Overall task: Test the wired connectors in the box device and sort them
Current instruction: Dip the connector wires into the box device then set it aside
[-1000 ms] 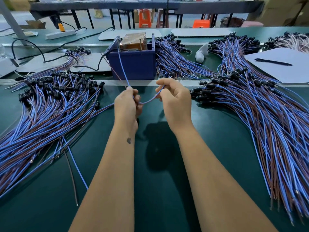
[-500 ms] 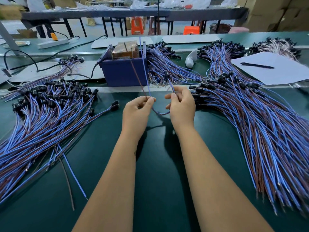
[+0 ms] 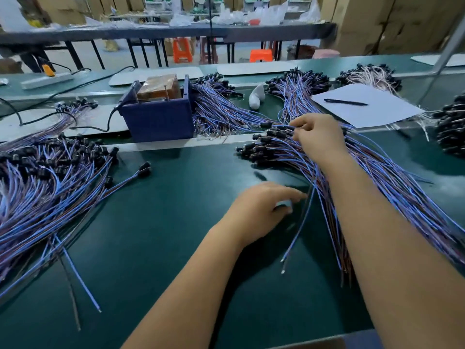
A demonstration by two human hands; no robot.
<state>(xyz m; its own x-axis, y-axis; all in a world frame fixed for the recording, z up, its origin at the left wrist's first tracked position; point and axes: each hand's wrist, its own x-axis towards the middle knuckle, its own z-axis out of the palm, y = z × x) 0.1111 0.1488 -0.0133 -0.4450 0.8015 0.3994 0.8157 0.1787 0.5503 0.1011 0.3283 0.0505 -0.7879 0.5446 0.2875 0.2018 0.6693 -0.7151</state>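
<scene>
R hand (image 3: 318, 138) is reaching into the right-side pile (image 3: 377, 177), fingertips pinching at a black connector (image 3: 283, 127) near the heads, prob. picking the next one to test. L hand (image 3: 261, 210) is hovering low over the mat beside loose wire tails (image 3: 298, 230), fingers relaxed, holding nothing clear, likely readying to catch the tails. Box device (image 3: 157, 117) is sitting well apart, nothing plugged in. Left-side pile (image 3: 50, 187) prob. the sorted lot.

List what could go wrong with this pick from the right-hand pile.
1. The right hand reaches into a tangled right pile; pulling one connector may drag neighbours along.
2. Loose wire ends beside the left hand could snag.
3. Stray connectors lie beside the left pile; sorted and unsorted could mix.
</scene>
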